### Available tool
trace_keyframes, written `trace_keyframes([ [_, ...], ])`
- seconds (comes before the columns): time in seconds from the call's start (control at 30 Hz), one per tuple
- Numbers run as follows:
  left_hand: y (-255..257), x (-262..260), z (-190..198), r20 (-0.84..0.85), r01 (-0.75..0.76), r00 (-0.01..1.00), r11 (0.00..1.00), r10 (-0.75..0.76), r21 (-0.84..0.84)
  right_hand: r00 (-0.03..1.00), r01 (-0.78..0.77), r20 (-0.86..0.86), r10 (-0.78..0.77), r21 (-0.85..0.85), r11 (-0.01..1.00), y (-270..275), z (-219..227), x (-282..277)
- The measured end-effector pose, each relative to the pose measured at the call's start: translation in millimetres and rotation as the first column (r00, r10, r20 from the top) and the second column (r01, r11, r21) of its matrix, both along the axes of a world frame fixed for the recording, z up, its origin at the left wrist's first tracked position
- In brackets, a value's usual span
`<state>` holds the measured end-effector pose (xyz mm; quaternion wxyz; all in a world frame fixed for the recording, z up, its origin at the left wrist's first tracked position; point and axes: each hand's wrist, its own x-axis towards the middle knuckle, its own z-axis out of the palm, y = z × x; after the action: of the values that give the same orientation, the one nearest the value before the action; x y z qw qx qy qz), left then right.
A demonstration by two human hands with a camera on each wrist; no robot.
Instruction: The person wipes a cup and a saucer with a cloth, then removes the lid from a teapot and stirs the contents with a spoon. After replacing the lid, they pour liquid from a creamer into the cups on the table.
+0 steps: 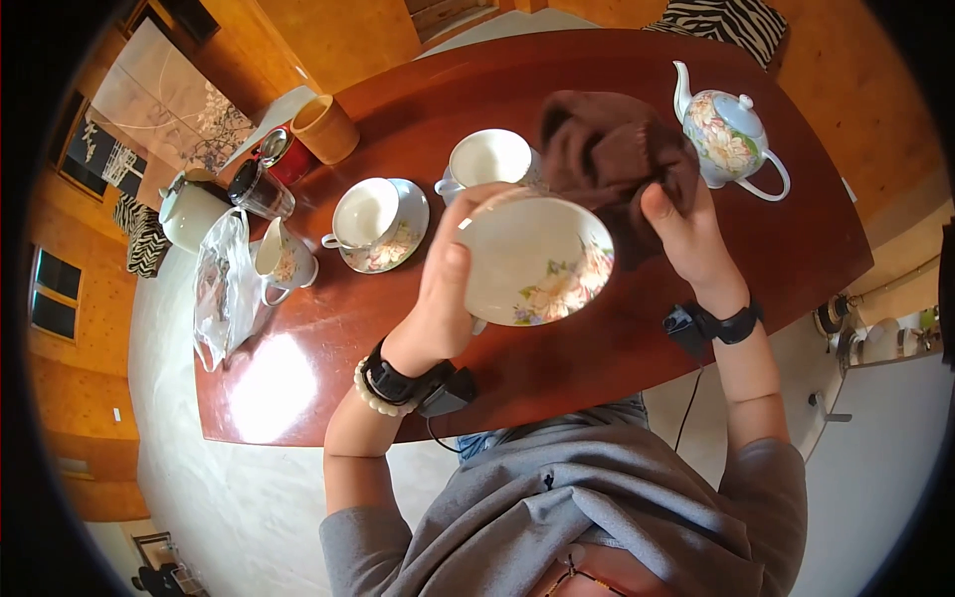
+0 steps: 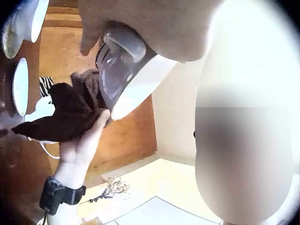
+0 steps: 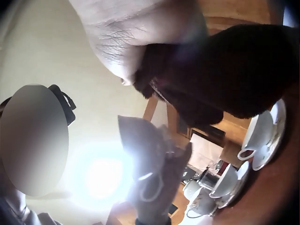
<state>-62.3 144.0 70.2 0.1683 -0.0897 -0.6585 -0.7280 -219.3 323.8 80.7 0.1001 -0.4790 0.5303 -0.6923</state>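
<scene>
My left hand [image 1: 438, 294] grips a white teacup [image 1: 512, 254] with a painted flower spray inside. The cup is held up over the table, tilted so its inside faces the head camera; its handle [image 3: 152, 188] shows in the right wrist view. A bunched brown cloth [image 1: 607, 144] is held in my right hand [image 1: 691, 239], thumb up along its near side. The cloth lies close beside the cup's far rim, and in the left wrist view it overlaps the cup's outer wall. Folds of the cloth hide most of the right fingers.
On the red-brown table [image 1: 557, 358] stand a second cup [image 1: 492, 157], a third cup [image 1: 364, 211] on a saucer [image 1: 416, 214], and a floral teapot [image 1: 724, 139] at right. A creamer [image 1: 282, 257], plastic bag [image 1: 221, 284], glass jar [image 1: 261, 187] and wooden cup [image 1: 325, 129] sit leftward.
</scene>
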Motion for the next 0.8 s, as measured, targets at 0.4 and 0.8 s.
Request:
trace_keyframes([
  [0.4, 8.5, -1.6, -0.4, 0.094, -0.032, 0.996, 0.969, 0.009, 0.245, 0.995, 0.086, -0.06, -0.085, 0.018, 0.996, -20.2, -10.0, 48.7],
  [0.8, 19.0, -7.4, -6.1, -0.111, -0.299, 0.953, 0.936, 0.283, -0.184, 0.095, 0.675, -0.933, -0.346, -0.195, 0.712, -27.8, 0.7, 67.8],
])
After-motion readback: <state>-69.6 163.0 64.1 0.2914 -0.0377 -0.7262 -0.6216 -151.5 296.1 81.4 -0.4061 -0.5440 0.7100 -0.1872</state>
